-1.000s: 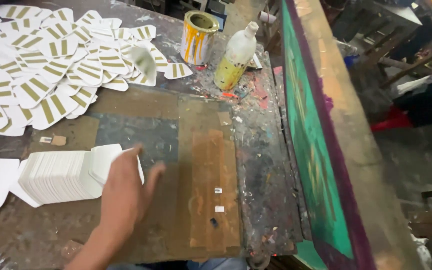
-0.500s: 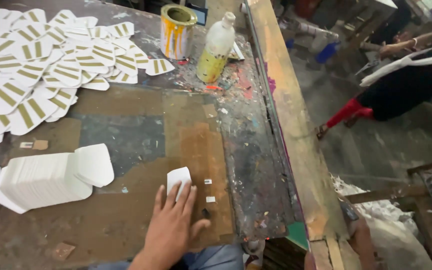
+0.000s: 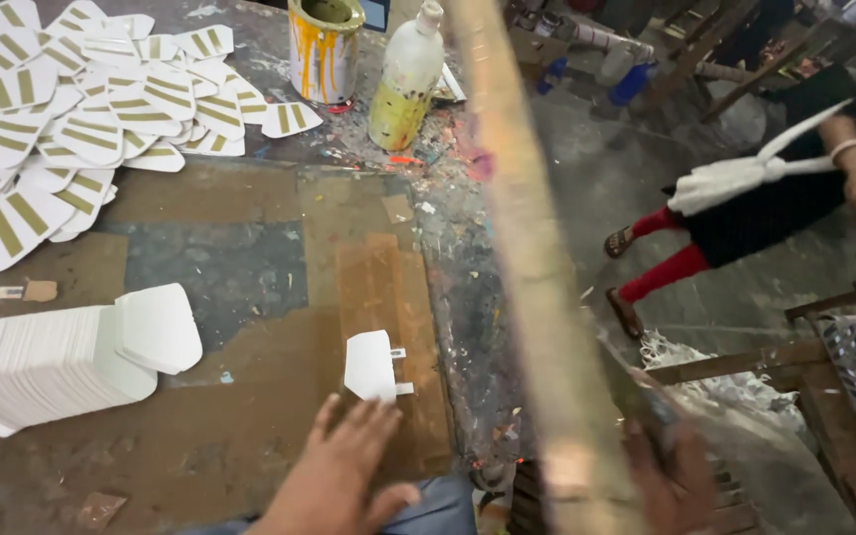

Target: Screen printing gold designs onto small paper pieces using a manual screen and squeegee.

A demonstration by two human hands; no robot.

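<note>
A blank white card (image 3: 371, 365) lies on the brown board (image 3: 378, 287) against two small white tabs. My left hand (image 3: 339, 481) hovers just below it, palm down, fingers spread and empty. At the lower right, blurred, my right hand (image 3: 671, 476) grips the near end of a long wooden printing frame (image 3: 532, 277), seen edge-on along the table's right side. A stack of blank white cards (image 3: 52, 362) sits at the left.
Printed cards with gold stripes (image 3: 61, 119) are spread over the far left. A paint-streaked can (image 3: 324, 45) and a plastic bottle (image 3: 406, 84) stand at the back. Another person in red leggings (image 3: 735, 208) is on the floor to the right, beside wooden frames (image 3: 824, 396).
My left hand carried a card from the stack onto the board, then drew back off it. The frame has swung, so its green face no longer shows.
</note>
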